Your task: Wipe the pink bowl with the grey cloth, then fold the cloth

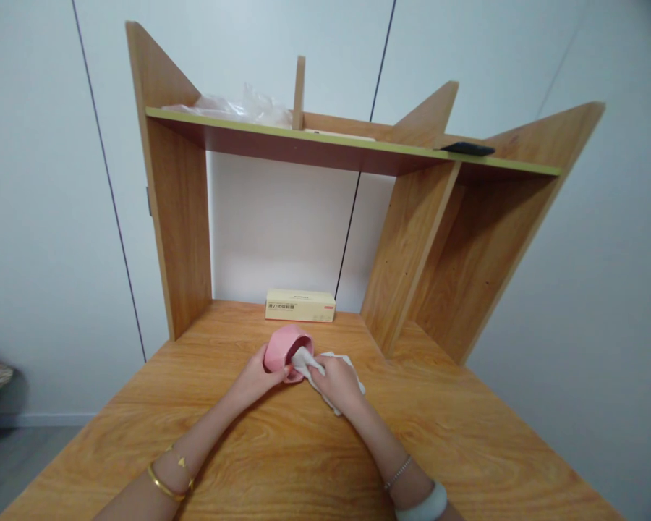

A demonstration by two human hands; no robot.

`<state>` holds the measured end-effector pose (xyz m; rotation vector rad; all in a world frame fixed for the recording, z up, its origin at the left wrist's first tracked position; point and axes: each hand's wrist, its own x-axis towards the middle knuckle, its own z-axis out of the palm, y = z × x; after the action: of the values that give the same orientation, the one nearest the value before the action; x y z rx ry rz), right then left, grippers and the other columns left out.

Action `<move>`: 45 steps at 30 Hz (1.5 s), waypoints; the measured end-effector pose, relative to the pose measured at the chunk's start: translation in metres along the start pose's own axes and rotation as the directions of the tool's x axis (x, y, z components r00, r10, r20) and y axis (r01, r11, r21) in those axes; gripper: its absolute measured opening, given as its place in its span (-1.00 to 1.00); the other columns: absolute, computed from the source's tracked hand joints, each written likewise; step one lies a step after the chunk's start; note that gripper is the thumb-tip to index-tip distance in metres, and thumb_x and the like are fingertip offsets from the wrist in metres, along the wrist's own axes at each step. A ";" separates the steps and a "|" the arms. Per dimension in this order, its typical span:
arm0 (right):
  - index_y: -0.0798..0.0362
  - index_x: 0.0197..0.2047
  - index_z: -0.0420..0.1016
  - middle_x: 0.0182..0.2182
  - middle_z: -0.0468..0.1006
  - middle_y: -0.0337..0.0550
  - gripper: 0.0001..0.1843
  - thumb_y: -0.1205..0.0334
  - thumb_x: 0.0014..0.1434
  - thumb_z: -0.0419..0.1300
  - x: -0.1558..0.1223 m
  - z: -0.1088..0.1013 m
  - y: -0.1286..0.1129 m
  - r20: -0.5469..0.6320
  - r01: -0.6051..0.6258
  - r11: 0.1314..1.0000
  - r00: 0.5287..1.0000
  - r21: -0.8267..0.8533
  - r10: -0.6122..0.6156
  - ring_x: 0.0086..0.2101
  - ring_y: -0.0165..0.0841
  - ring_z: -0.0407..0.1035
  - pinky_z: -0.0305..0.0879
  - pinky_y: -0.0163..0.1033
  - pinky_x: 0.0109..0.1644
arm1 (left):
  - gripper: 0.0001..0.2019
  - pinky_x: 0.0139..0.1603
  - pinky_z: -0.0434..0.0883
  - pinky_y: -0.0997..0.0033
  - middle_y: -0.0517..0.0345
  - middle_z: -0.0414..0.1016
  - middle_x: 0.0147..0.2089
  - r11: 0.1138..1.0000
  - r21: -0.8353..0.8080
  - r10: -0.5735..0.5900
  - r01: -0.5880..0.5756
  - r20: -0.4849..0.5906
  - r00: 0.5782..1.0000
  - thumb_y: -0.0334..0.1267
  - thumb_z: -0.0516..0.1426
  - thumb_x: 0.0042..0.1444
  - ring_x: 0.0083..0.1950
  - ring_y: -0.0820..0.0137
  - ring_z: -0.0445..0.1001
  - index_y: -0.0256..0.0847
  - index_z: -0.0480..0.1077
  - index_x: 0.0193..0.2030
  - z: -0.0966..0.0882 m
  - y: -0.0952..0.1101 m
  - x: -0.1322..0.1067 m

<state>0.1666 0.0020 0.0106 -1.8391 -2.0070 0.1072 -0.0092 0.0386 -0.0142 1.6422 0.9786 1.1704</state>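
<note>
1. A hollow, pink, faceted vessel with a smooth-looking wall (285,344) is tilted on its side above the middle of a wood-grain table (260,463), its mouth turned to the right and towards the person. A long, cream cardboard box (300,307) lies behind it.

2. The left hand (263,373) grips the vessel from its left side, thumb at the lower rim, fingers curled around the outer wall.

3. The right hand (332,378) pinches a crumpled white cloth or paper wipe (306,359). One end is tucked into the vessel's mouth; the rest spreads out below and beside the fingers.

4. The vessel looks light enough for one hand and stiff, since its wall shows no denting under the grip. If ceramic, it would probably chip when dropped; its smooth outside may be slippery. The safest hold is likely around the outer wall, with the thumb steadying the rim. The wipe looks limp, thin and very light, best pinched in a bunch.

5. The vessel's inside is mostly dark and filled by the wipe, so its depth cannot be judged. Most left fingertips are hidden behind the wall. Whether the vessel touches the table, and its exact material, cannot be told. The box's small print is unreadable.
</note>
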 end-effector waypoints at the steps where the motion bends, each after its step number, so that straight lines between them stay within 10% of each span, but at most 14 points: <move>1: 0.01 -0.30 0.52 -0.39 0.56 -0.12 -0.71 0.17 0.14 -0.02 0.001 -0.002 0.005 -0.043 -0.020 0.998 0.999 0.059 0.022 -0.36 -0.33 0.41 0.12 -0.35 -0.36 | -0.38 -0.08 0.39 0.32 -0.11 0.46 -0.06 1.000 -0.014 -0.024 0.024 -0.026 0.999 -0.07 0.24 -0.20 -0.07 0.22 0.44 -0.38 0.28 0.00 -0.001 0.000 0.001; 6: 0.05 -0.20 0.48 -0.35 0.55 -0.09 -0.62 0.09 0.16 -0.11 0.006 -0.013 0.023 -0.355 -0.148 0.952 0.903 0.269 0.240 -0.36 -0.32 0.38 0.14 -0.33 -0.32 | -0.48 -0.08 0.37 0.30 -0.11 0.50 -0.12 0.993 -0.020 -0.115 0.113 -0.095 0.989 -0.01 0.15 -0.15 -0.09 0.16 0.45 -0.40 0.37 -0.12 -0.010 0.001 0.006; 13: 0.07 -0.06 0.33 -0.27 0.50 -0.04 -0.56 -0.01 0.11 -0.08 0.005 -0.044 0.044 -0.729 -0.192 0.896 0.527 0.400 0.438 -0.31 -0.25 0.35 0.11 -0.28 -0.31 | -0.52 -0.16 0.35 0.31 -0.09 0.53 -0.22 0.989 -0.006 -0.149 0.149 -0.020 0.989 0.02 0.11 -0.14 -0.18 0.17 0.46 -0.40 0.42 -0.23 -0.005 -0.001 0.004; 17: 0.09 -0.01 0.25 -0.22 0.45 -0.01 -0.55 0.02 0.11 -0.06 0.006 -0.063 0.058 -0.857 -0.127 0.915 0.321 0.382 0.402 -0.27 -0.23 0.32 0.11 -0.23 -0.26 | -0.52 -0.21 0.33 0.35 -0.04 0.52 -0.28 0.990 -0.020 -0.138 0.139 0.032 0.990 0.06 0.10 -0.12 -0.24 0.22 0.44 -0.39 0.43 -0.27 -0.002 -0.004 0.004; 20: 0.10 -0.04 0.25 -0.19 0.39 0.01 -0.61 0.09 0.11 -0.05 0.011 -0.073 0.066 -0.927 -0.042 0.964 0.265 0.264 0.266 -0.21 -0.22 0.27 0.11 -0.17 -0.18 | -0.51 -0.26 0.32 0.40 0.01 0.51 -0.32 0.989 -0.043 -0.138 0.141 0.054 0.989 0.09 0.09 -0.11 -0.28 0.27 0.43 -0.37 0.43 -0.28 -0.002 -0.006 0.005; 23: 0.09 -0.09 0.27 -0.24 0.36 -0.04 -0.67 0.18 0.09 -0.06 0.017 -0.072 0.063 -0.934 0.053 0.990 0.341 0.133 0.107 -0.22 -0.24 0.21 0.11 -0.14 -0.15 | -0.52 -0.32 0.30 0.43 0.06 0.49 -0.38 0.987 -0.060 -0.143 0.147 0.070 0.987 0.11 0.07 -0.10 -0.34 0.32 0.41 -0.36 0.42 -0.34 -0.002 -0.008 0.007; 28: 0.05 -0.15 0.33 -0.32 0.37 -0.13 -0.72 0.33 0.09 -0.09 0.018 -0.040 0.034 -0.662 0.265 0.964 0.728 0.030 -0.179 -0.28 -0.28 0.18 0.13 -0.21 -0.21 | -0.51 -0.34 0.29 0.45 0.05 0.49 -0.38 0.987 -0.063 -0.146 0.151 0.079 0.986 0.12 0.04 -0.07 -0.34 0.33 0.41 -0.37 0.42 -0.33 -0.003 -0.013 0.008; 31: 0.01 -0.17 0.38 -0.32 0.39 -0.16 -0.69 0.40 0.07 -0.07 0.013 -0.021 0.013 -0.408 0.310 0.951 0.866 -0.015 -0.289 -0.27 -0.30 0.19 0.12 -0.24 -0.19 | -0.48 -0.27 0.32 0.42 0.01 0.52 -0.30 0.988 -0.077 -0.123 0.133 0.125 0.985 0.11 0.04 -0.04 -0.29 0.31 0.44 -0.38 0.43 -0.22 -0.004 -0.015 0.009; 36: -0.10 -0.20 0.45 -0.26 0.40 -0.20 -0.78 0.25 0.05 0.10 0.006 -0.010 -0.001 -0.211 0.295 0.955 0.933 -0.016 -0.292 -0.21 -0.30 0.22 0.09 -0.23 -0.13 | -0.45 -0.11 0.34 0.34 -0.03 0.53 -0.16 0.991 -0.096 -0.084 0.098 0.132 0.988 0.10 0.05 -0.03 -0.14 0.24 0.45 -0.38 0.43 -0.13 -0.004 -0.017 0.011; 41: 0.01 -0.30 0.45 -0.34 0.42 -0.13 -0.70 0.05 0.16 -0.02 0.008 -0.001 0.003 -0.282 0.173 0.981 0.949 0.091 -0.142 -0.25 -0.28 0.27 0.12 -0.22 -0.15 | -0.42 -0.04 0.34 0.29 -0.06 0.50 -0.09 0.993 -0.106 -0.038 0.049 0.106 0.994 0.10 0.07 -0.05 -0.07 0.20 0.44 -0.36 0.39 -0.03 -0.002 -0.012 0.007; 45: 0.15 0.01 0.25 -0.18 0.44 0.07 -0.41 -0.07 0.00 0.12 0.009 0.004 0.003 -0.333 -0.093 0.995 0.938 0.020 0.094 -0.13 -0.13 0.29 0.14 -0.13 -0.12 | -0.44 -0.04 0.35 0.29 -0.05 0.47 -0.03 0.998 -0.067 -0.008 0.013 0.075 0.997 0.04 0.09 -0.05 -0.05 0.20 0.43 -0.33 0.35 0.02 0.001 0.001 -0.001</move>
<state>0.1678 0.0119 0.0077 -1.8099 -1.6852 -0.1645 -0.0087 0.0377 -0.0139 1.6139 0.8901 1.1152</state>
